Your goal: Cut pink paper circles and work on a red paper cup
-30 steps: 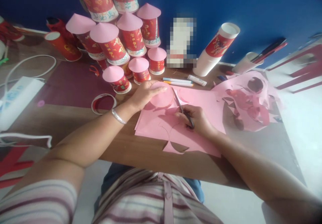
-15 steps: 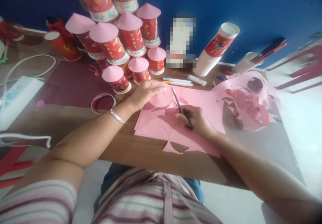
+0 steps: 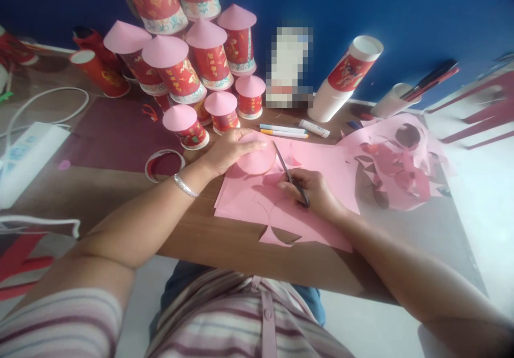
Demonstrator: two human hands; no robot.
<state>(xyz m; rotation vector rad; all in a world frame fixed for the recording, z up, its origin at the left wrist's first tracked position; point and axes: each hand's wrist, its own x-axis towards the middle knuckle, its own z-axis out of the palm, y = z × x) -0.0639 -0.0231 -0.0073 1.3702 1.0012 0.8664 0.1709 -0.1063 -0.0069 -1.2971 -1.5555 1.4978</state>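
My left hand [image 3: 229, 151] pinches a round pink paper disc [image 3: 257, 157], thumb on top and fingers mostly hidden beneath it. My right hand [image 3: 313, 192] is closed around black-handled scissors [image 3: 289, 176], whose blades point up and away, right by the disc's right edge. Whether the blades touch the disc, I cannot tell. Beneath both hands lie pink paper sheets [image 3: 329, 159], with pencilled curves and a curved cut-out along the near edge. A small pink offcut [image 3: 296, 155] rests just beyond the blades.
Red paper cups with pink cone tops [image 3: 165, 52] stand stacked at the back left. Two markers [image 3: 283, 131] and a glue stick [image 3: 314, 128] lie beyond the sheets. White cups [image 3: 329, 101], a pen holder [image 3: 395, 101] and pink scraps [image 3: 405, 165] are right. A tape roll [image 3: 165, 166] sits left.
The pink disc has shifted slightly left with my left hand. The scissors and my right hand stay nearly in place.
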